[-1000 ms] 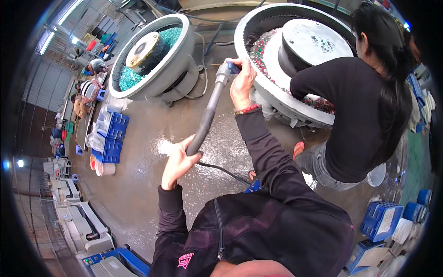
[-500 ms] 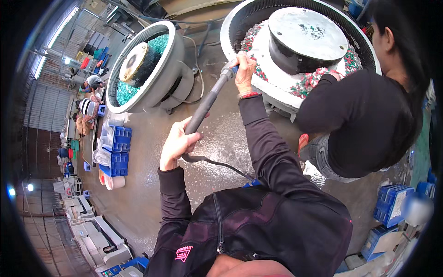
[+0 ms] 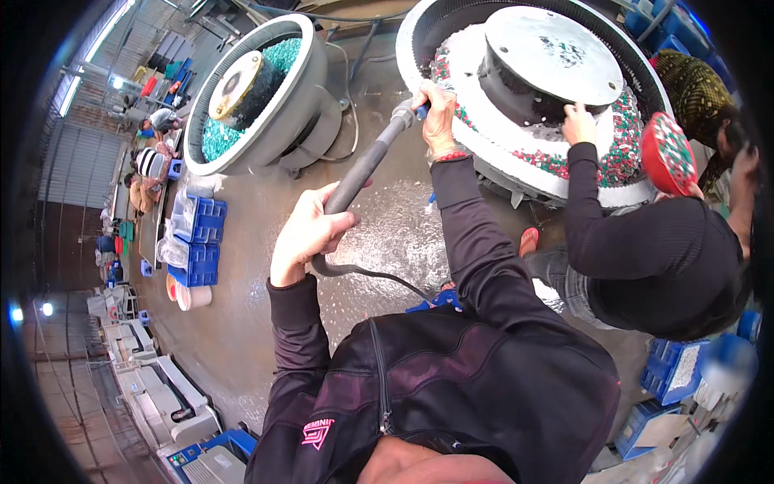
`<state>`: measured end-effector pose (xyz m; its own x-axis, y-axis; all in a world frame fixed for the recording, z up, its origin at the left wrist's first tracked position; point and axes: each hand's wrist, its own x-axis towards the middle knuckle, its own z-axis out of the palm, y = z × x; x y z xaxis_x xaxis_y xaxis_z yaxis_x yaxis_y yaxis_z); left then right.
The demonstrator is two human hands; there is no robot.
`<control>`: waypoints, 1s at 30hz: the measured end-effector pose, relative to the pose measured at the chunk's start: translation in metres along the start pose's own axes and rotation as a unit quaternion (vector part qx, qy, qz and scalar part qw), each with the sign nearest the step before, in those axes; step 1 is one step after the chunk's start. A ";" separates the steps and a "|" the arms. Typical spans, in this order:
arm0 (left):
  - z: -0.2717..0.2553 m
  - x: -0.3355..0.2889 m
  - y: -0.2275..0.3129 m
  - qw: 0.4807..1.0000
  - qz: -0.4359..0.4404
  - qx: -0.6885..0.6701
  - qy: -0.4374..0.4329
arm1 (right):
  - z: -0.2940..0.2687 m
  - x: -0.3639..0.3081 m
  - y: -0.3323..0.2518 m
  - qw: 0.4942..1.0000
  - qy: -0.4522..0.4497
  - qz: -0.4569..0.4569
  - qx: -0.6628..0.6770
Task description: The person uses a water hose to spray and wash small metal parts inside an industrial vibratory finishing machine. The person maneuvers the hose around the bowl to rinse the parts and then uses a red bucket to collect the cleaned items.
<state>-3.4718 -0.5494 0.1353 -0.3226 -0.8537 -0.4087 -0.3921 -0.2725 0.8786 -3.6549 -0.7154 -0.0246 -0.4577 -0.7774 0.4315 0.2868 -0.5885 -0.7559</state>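
Observation:
My left hand (image 3: 313,230) is wrapped around the lower part of a thick dark-grey padded hose wand (image 3: 367,173); a thin black hose trails from its lower end. At its upper end, beyond a metal fitting, my right hand (image 3: 438,117) grips the blue valve piece (image 3: 422,110). This end points at the near-left rim of a large round vibratory tub (image 3: 408,48). Inside lie red, green and white chips (image 3: 548,164) around a capped centre drum (image 3: 556,52). A co-worker's hand (image 3: 579,123) reaches beside the drum. Nearby is a red basin (image 3: 651,161) with chips.
A smaller tub (image 3: 310,89) with green chips stands at left. Blue crates (image 3: 201,262) and a white bucket (image 3: 193,298) stand on the wet floor (image 3: 242,339). The co-worker in black (image 3: 645,258) stands close at right; another person (image 3: 693,85) leans in beyond.
The co-worker in black has bent lower and shifted right, a hand now by the drum. The red basin and the second person have come into view. My hands keep their hold on the wand.

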 end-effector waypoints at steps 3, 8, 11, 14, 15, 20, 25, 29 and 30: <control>0.001 -0.003 -0.004 1.000 -0.008 0.016 0.007 | 0.002 -0.007 0.002 1.000 0.010 0.028 0.008; 0.009 -0.009 -0.010 1.000 -0.008 0.029 -0.005 | -0.007 -0.020 0.003 0.998 0.034 0.053 0.026; 0.018 -0.010 -0.014 1.000 -0.008 0.025 -0.014 | -0.015 -0.026 -0.002 0.996 0.051 0.063 0.041; 0.025 -0.007 -0.020 1.000 0.009 0.013 -0.020 | -0.019 -0.029 -0.007 0.995 0.052 0.077 0.045; 0.026 -0.006 -0.021 1.000 0.014 0.012 -0.024 | -0.020 -0.027 -0.008 0.997 0.046 0.055 0.017; 0.036 -0.002 -0.028 0.999 0.033 -0.003 -0.023 | -0.028 -0.017 -0.005 0.997 0.023 -0.017 -0.078; 0.042 -0.001 -0.037 0.999 0.031 -0.021 -0.001 | -0.022 -0.024 -0.017 0.996 0.068 0.059 -0.005; 0.054 0.002 -0.047 0.999 0.040 0.010 0.033 | -0.025 -0.033 0.000 0.991 0.044 0.007 -0.128; 0.057 0.002 -0.050 0.998 0.043 0.022 0.039 | -0.027 -0.035 0.007 0.989 0.037 0.013 -0.144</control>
<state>-3.5025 -0.5122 0.0764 -0.2885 -0.9058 -0.3104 -0.4037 -0.1789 0.8972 -3.6597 -0.6863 -0.0579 -0.5165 -0.7666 0.3815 0.0518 -0.4727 -0.8797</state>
